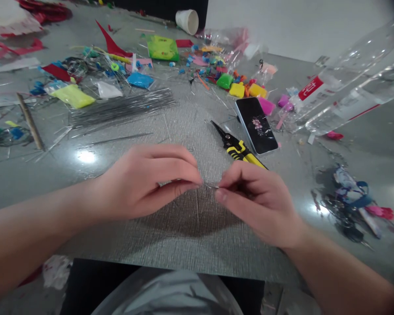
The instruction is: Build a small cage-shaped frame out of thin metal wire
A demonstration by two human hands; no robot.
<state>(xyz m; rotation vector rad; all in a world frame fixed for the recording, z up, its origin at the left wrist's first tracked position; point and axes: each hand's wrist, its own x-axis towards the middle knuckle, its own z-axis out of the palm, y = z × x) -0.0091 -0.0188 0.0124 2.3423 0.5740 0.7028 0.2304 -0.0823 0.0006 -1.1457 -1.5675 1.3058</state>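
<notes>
Head view: hands pinch thin wire over cluttered grey table, white wall behind.

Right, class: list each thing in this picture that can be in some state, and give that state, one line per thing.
left hand: pinched shut on thin wire
right hand: pinched shut on thin wire
thin wire: held between both hands, above the table
pliers: lying on the table, jaws closed
phone: face up, screen lit
paper cup: tipped on its side
plastic bottle: lying on its side
wire bundle: lying flat, loose
</notes>
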